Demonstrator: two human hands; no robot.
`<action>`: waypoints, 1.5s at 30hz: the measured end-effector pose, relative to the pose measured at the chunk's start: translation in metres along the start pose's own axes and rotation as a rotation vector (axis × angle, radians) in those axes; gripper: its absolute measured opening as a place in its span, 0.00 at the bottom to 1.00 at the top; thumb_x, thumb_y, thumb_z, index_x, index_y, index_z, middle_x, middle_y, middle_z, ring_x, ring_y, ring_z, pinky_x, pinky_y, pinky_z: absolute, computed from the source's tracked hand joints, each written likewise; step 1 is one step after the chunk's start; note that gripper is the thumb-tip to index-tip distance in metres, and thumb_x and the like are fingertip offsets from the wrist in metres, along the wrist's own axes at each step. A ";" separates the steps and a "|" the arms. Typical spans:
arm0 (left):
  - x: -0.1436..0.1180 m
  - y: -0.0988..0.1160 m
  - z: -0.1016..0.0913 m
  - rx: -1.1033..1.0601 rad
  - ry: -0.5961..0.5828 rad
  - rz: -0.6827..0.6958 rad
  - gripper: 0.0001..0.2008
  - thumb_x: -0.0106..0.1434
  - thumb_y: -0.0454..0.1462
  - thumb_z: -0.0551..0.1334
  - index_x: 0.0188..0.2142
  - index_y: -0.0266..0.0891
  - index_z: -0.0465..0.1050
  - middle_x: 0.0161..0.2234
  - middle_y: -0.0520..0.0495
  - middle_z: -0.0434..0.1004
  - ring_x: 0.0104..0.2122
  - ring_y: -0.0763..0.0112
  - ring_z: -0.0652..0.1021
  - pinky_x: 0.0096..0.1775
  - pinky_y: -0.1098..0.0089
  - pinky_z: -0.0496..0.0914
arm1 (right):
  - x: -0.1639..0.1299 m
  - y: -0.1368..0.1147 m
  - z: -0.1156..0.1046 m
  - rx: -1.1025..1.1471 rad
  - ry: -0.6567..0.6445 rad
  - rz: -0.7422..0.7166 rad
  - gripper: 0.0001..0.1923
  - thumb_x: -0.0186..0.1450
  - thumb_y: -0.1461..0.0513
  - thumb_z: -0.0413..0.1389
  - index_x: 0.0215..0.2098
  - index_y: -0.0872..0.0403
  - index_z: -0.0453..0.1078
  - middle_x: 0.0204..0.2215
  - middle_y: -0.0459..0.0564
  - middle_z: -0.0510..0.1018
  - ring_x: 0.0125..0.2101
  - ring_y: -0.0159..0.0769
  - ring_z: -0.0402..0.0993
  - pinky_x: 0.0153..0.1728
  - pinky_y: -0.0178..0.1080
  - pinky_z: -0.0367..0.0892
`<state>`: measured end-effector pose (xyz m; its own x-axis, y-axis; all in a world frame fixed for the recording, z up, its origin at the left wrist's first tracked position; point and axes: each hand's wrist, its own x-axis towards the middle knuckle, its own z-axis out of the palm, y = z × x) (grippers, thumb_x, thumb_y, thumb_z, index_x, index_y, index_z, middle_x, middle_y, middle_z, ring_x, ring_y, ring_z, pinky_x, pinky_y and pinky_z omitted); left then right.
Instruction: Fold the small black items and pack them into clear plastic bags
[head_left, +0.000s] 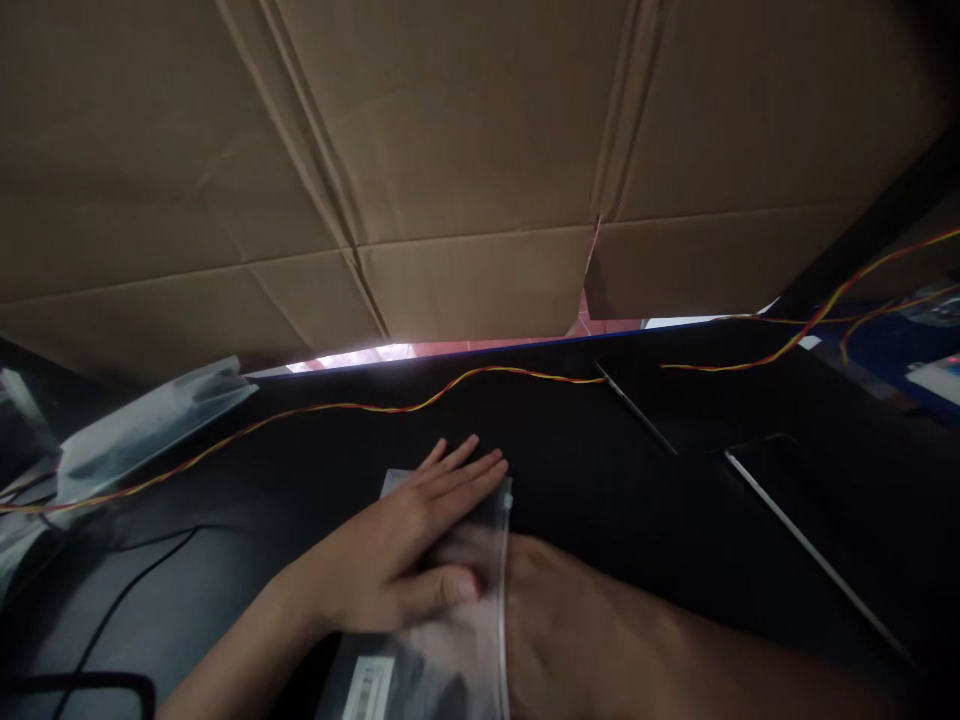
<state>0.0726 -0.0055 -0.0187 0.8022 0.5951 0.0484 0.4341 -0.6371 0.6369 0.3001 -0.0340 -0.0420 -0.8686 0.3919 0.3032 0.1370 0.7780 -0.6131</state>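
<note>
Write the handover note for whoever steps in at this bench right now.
Left hand: open, pressed flat on the clear plastic bag lying on the black table.
Right hand: at the bag's open right edge, fingers seemingly inside; grip unclear.
Bag: has a barcode label at its near end; contents too dark to identify.
Nearby: red-yellow wire across the table, cardboard box behind.
Done: bag flattened. Left: bag still unsealed.

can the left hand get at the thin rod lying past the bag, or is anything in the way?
Probably yes. The left hand lies flat on the clear bag; the thin rod lies up and right of it on bare dark table. Nothing sits between, only the twisted wire further back.
</note>
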 end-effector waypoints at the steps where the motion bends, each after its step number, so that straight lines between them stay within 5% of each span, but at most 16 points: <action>1: -0.003 -0.005 -0.002 0.039 0.040 -0.026 0.41 0.77 0.60 0.55 0.81 0.53 0.44 0.79 0.41 0.53 0.78 0.41 0.52 0.74 0.27 0.46 | -0.006 0.000 -0.007 -0.029 -0.003 -0.001 0.18 0.78 0.56 0.58 0.60 0.57 0.77 0.58 0.58 0.83 0.68 0.50 0.71 0.73 0.51 0.60; 4: -0.011 -0.020 -0.006 0.167 0.117 -0.124 0.37 0.80 0.55 0.55 0.81 0.54 0.43 0.80 0.42 0.52 0.79 0.41 0.51 0.73 0.27 0.45 | -0.018 0.007 -0.037 -0.155 -0.032 0.021 0.25 0.77 0.49 0.61 0.63 0.59 0.76 0.63 0.60 0.80 0.73 0.51 0.64 0.77 0.54 0.50; 7: -0.015 -0.031 -0.007 0.255 0.143 -0.176 0.38 0.80 0.54 0.56 0.81 0.52 0.42 0.80 0.42 0.49 0.79 0.40 0.48 0.74 0.27 0.45 | -0.022 0.015 -0.061 -0.172 0.020 0.126 0.21 0.73 0.55 0.67 0.62 0.51 0.78 0.65 0.54 0.79 0.69 0.48 0.67 0.71 0.52 0.61; 12: -0.016 -0.037 -0.003 0.324 0.127 -0.176 0.40 0.79 0.56 0.57 0.81 0.51 0.41 0.80 0.41 0.47 0.79 0.38 0.47 0.73 0.26 0.45 | -0.016 0.012 -0.062 0.051 -0.084 0.162 0.06 0.73 0.62 0.66 0.48 0.51 0.83 0.47 0.47 0.87 0.49 0.39 0.75 0.57 0.42 0.70; 17: -0.016 -0.034 -0.002 0.333 0.119 -0.189 0.44 0.77 0.58 0.59 0.81 0.49 0.42 0.80 0.38 0.47 0.79 0.37 0.47 0.73 0.26 0.44 | -0.017 -0.002 -0.071 0.244 -0.271 0.242 0.19 0.71 0.74 0.56 0.50 0.49 0.83 0.47 0.45 0.87 0.53 0.37 0.73 0.59 0.39 0.67; 20: -0.014 -0.029 -0.004 0.298 0.122 -0.193 0.45 0.75 0.59 0.61 0.81 0.47 0.45 0.79 0.36 0.51 0.78 0.36 0.52 0.73 0.26 0.45 | -0.020 -0.004 -0.079 0.393 -0.331 0.348 0.18 0.73 0.69 0.57 0.53 0.47 0.82 0.49 0.46 0.86 0.50 0.38 0.77 0.54 0.40 0.70; 23: -0.011 -0.022 -0.008 0.245 0.167 -0.196 0.43 0.74 0.57 0.64 0.80 0.47 0.49 0.75 0.34 0.63 0.75 0.37 0.63 0.73 0.26 0.47 | -0.019 0.002 -0.073 0.546 -0.230 0.551 0.11 0.73 0.57 0.65 0.52 0.49 0.82 0.43 0.48 0.86 0.43 0.39 0.82 0.45 0.40 0.73; 26: -0.009 -0.016 -0.011 0.190 0.220 -0.205 0.45 0.72 0.55 0.68 0.79 0.49 0.50 0.68 0.36 0.74 0.69 0.41 0.73 0.73 0.29 0.53 | -0.017 0.008 -0.058 0.642 -0.029 0.729 0.25 0.62 0.52 0.75 0.51 0.50 0.75 0.43 0.48 0.85 0.40 0.40 0.82 0.37 0.38 0.73; 30: -0.006 -0.009 -0.011 0.103 0.285 -0.230 0.44 0.71 0.52 0.70 0.78 0.52 0.53 0.69 0.37 0.69 0.65 0.46 0.76 0.65 0.44 0.73 | -0.013 0.005 -0.043 0.717 0.106 0.752 0.28 0.62 0.60 0.74 0.52 0.49 0.64 0.44 0.47 0.86 0.41 0.37 0.82 0.39 0.38 0.72; 34: -0.006 -0.004 -0.012 0.028 0.364 -0.203 0.44 0.67 0.52 0.74 0.76 0.56 0.57 0.69 0.40 0.65 0.65 0.48 0.74 0.64 0.50 0.75 | -0.012 -0.003 -0.041 0.840 0.170 0.703 0.23 0.68 0.67 0.66 0.55 0.49 0.63 0.43 0.45 0.87 0.42 0.35 0.82 0.45 0.40 0.73; 40: -0.003 0.001 -0.011 -0.102 0.527 -0.205 0.32 0.71 0.45 0.72 0.71 0.61 0.67 0.62 0.45 0.67 0.50 0.63 0.77 0.48 0.65 0.81 | -0.013 -0.007 -0.044 1.002 0.038 0.717 0.27 0.63 0.74 0.62 0.54 0.48 0.59 0.42 0.41 0.84 0.31 0.26 0.79 0.29 0.30 0.64; 45: -0.001 0.001 -0.009 -0.270 0.593 -0.188 0.23 0.73 0.36 0.68 0.65 0.57 0.74 0.58 0.46 0.69 0.47 0.68 0.77 0.43 0.71 0.81 | -0.013 -0.007 -0.049 0.995 -0.139 0.722 0.17 0.63 0.67 0.69 0.42 0.52 0.66 0.40 0.45 0.84 0.40 0.33 0.81 0.41 0.35 0.72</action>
<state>0.0689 -0.0023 -0.0115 0.3290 0.9009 0.2829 0.3646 -0.3976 0.8420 0.3339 -0.0205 -0.0064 -0.7960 0.4731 -0.3777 0.2371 -0.3303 -0.9136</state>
